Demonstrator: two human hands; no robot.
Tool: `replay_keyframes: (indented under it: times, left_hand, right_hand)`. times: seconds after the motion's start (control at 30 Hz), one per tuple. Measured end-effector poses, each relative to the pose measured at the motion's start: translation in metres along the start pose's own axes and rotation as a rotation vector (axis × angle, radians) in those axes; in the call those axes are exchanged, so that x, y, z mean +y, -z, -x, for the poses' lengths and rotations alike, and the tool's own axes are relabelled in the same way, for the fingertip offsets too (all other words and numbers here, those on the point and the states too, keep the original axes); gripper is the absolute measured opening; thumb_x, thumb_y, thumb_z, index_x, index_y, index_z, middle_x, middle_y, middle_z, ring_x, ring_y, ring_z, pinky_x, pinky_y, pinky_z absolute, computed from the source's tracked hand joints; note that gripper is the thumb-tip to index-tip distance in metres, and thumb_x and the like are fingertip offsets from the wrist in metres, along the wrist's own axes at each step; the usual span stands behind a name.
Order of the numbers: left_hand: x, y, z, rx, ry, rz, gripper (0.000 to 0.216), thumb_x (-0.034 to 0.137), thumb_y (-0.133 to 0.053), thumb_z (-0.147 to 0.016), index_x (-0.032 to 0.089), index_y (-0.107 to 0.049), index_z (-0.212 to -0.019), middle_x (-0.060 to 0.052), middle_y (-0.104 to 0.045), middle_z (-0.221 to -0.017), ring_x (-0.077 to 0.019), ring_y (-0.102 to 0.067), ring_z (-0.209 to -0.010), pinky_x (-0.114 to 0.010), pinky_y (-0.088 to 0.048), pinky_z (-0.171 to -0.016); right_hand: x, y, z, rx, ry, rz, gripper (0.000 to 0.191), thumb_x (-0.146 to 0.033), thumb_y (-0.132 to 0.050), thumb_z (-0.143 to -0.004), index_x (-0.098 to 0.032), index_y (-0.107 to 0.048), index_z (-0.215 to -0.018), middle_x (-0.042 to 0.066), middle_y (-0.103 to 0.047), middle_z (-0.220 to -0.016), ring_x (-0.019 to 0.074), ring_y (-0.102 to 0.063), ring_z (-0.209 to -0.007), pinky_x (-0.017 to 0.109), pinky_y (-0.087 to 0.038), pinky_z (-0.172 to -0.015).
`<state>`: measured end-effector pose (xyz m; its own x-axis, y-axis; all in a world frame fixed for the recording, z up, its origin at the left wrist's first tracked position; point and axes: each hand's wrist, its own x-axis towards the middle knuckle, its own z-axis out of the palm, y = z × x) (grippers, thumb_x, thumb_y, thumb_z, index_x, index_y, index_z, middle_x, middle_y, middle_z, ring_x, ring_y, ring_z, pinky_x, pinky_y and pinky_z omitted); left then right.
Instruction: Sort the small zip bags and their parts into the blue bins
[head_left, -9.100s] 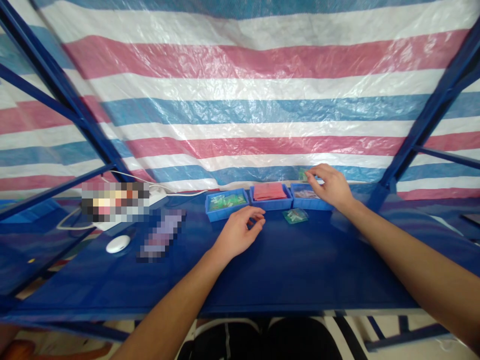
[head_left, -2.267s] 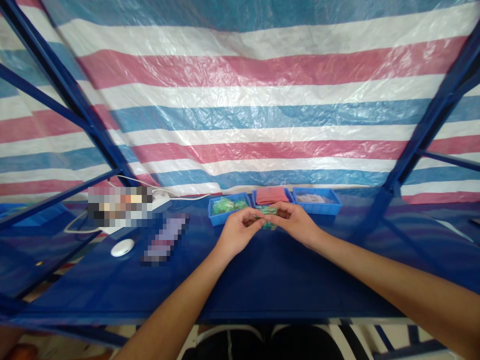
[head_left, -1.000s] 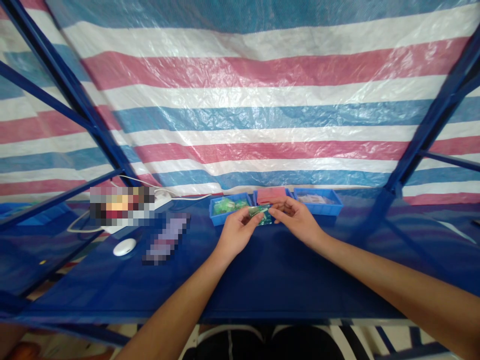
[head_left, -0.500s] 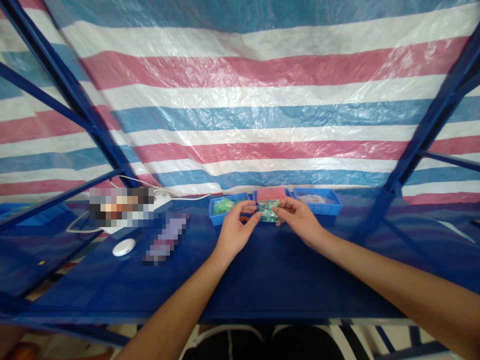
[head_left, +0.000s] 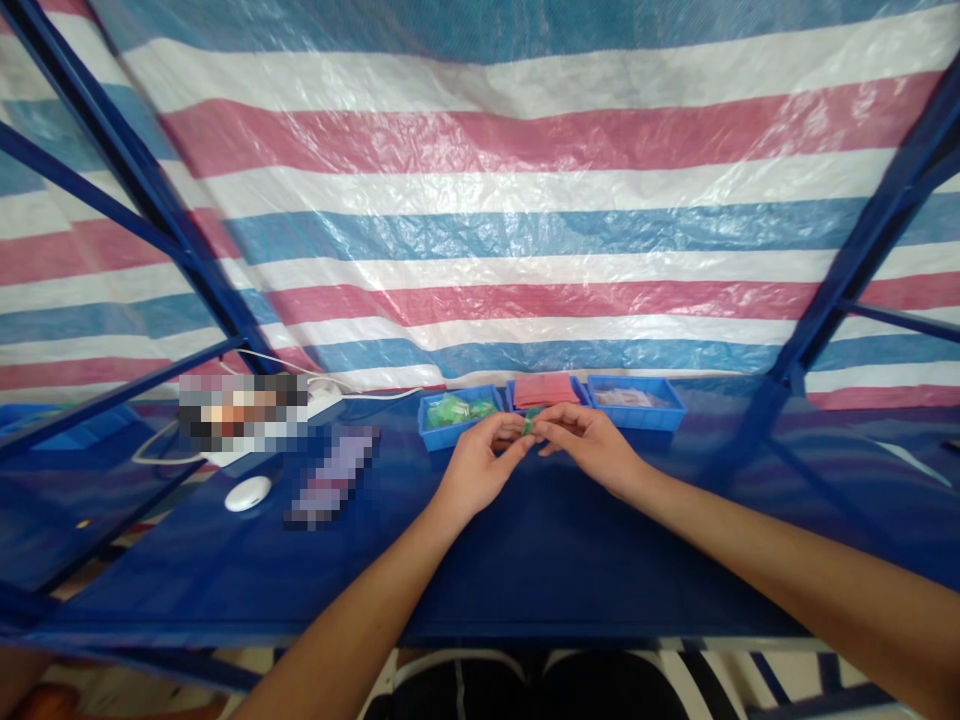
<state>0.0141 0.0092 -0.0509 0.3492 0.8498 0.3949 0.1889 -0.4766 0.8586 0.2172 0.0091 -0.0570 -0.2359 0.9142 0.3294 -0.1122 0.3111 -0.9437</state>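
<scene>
My left hand (head_left: 480,462) and my right hand (head_left: 594,442) meet over the blue table, fingertips pinched close together. Between them they hold a small green, shiny packet (head_left: 529,422), of which only a narrow strip shows; the fingers hide the rest. Just behind my left hand stands a blue tray (head_left: 442,437) with green packets (head_left: 454,408) in it. Pink-red flat pieces (head_left: 546,390) lie in a second blue tray behind the fingertips. A third blue tray (head_left: 652,417), behind my right hand, holds clear or whitish packets (head_left: 624,398).
On the left of the blue table (head_left: 525,560) lie a blurred-out flat object (head_left: 334,478) and a white round object (head_left: 248,494). Behind them are a white power strip (head_left: 322,398) with cables and another blurred-out item. Blue frame posts and a striped tarpaulin (head_left: 525,230) stand behind.
The green packet was spread flat and facing me between my hands; now only a thin strip of it shows. My hands have come closer together.
</scene>
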Motion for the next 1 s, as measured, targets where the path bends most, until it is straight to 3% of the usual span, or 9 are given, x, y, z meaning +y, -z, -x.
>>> replay_keyframes:
  times: [0.17,0.3,0.4,0.5,0.6,0.73,0.87,1.0]
  left_hand:
    - [-0.007,0.002,-0.003,0.053,0.027,0.061,0.028,0.040,-0.075,-0.090,0.018,-0.069,-0.107,-0.007,-0.076,-0.098,-0.0208,-0.073,-0.092,-0.031,-0.057,-0.084]
    - [-0.008,0.002,-0.006,0.100,0.073,0.175,0.029,0.038,-0.079,-0.087,0.017,-0.068,-0.104,-0.004,-0.074,-0.090,-0.0167,-0.071,-0.082,-0.027,-0.056,-0.076]
    - [-0.008,0.001,-0.007,0.080,0.092,0.280,0.032,0.037,-0.081,-0.085,0.017,-0.067,-0.105,-0.003,-0.074,-0.090,-0.0162,-0.071,-0.081,-0.028,-0.057,-0.076]
    - [-0.008,0.000,-0.008,0.041,0.081,0.318,0.033,0.035,-0.081,-0.085,0.017,-0.066,-0.109,-0.005,-0.076,-0.094,-0.0172,-0.073,-0.084,-0.029,-0.058,-0.079]
    - [-0.006,0.002,-0.008,0.083,0.038,0.211,0.032,0.034,-0.078,-0.087,0.018,-0.067,-0.113,-0.008,-0.076,-0.103,-0.0197,-0.073,-0.095,-0.032,-0.059,-0.085]
    - [0.001,0.006,-0.005,0.166,-0.051,-0.048,0.028,0.035,-0.075,-0.090,0.020,-0.071,-0.114,-0.010,-0.073,-0.118,-0.0232,-0.071,-0.109,-0.035,-0.060,-0.090]
    - [0.006,0.001,-0.001,0.019,-0.081,-0.028,0.035,0.035,-0.076,-0.090,0.021,-0.072,-0.121,-0.011,-0.070,-0.123,-0.0236,-0.071,-0.109,-0.036,-0.062,-0.091]
    - [0.002,-0.001,0.002,-0.054,-0.005,0.014,0.044,0.038,-0.080,-0.086,0.021,-0.068,-0.125,-0.011,-0.072,-0.121,-0.0256,-0.071,-0.110,-0.038,-0.061,-0.093]
  right_hand:
    - [0.007,0.006,-0.005,0.081,0.034,0.018,0.037,-0.047,-0.083,-0.080,-0.021,-0.069,-0.104,0.004,-0.073,-0.093,0.0182,-0.069,-0.081,0.030,-0.060,-0.067]
    - [0.007,0.007,-0.007,0.208,0.068,0.106,0.049,-0.044,-0.087,-0.076,-0.021,-0.066,-0.114,0.006,-0.073,-0.104,0.0176,-0.069,-0.086,0.031,-0.059,-0.075]
    - [0.004,0.005,-0.004,0.153,0.035,0.071,0.053,-0.042,-0.088,-0.076,-0.022,-0.067,-0.120,0.008,-0.074,-0.114,0.0202,-0.071,-0.095,0.033,-0.059,-0.082]
    - [0.002,0.002,-0.003,0.044,-0.020,-0.025,0.043,-0.044,-0.085,-0.078,-0.022,-0.072,-0.112,0.006,-0.076,-0.107,0.0208,-0.071,-0.090,0.033,-0.060,-0.077]
    - [0.002,0.003,-0.004,0.037,-0.040,-0.048,0.034,-0.044,-0.085,-0.078,-0.019,-0.074,-0.098,0.004,-0.075,-0.093,0.0179,-0.068,-0.077,0.029,-0.057,-0.066]
    - [0.002,0.008,-0.007,0.157,-0.022,-0.032,0.030,-0.041,-0.085,-0.078,-0.019,-0.071,-0.093,0.001,-0.073,-0.085,0.0139,-0.064,-0.068,0.025,-0.053,-0.059]
    - [0.000,0.008,-0.005,0.139,-0.001,0.000,0.033,-0.042,-0.086,-0.077,-0.020,-0.070,-0.095,0.003,-0.075,-0.090,0.0171,-0.069,-0.077,0.027,-0.056,-0.063]
    - [-0.006,0.000,0.000,0.023,-0.030,-0.005,0.035,-0.043,-0.083,-0.081,-0.020,-0.075,-0.106,0.005,-0.078,-0.105,0.0211,-0.073,-0.093,0.035,-0.061,-0.082]
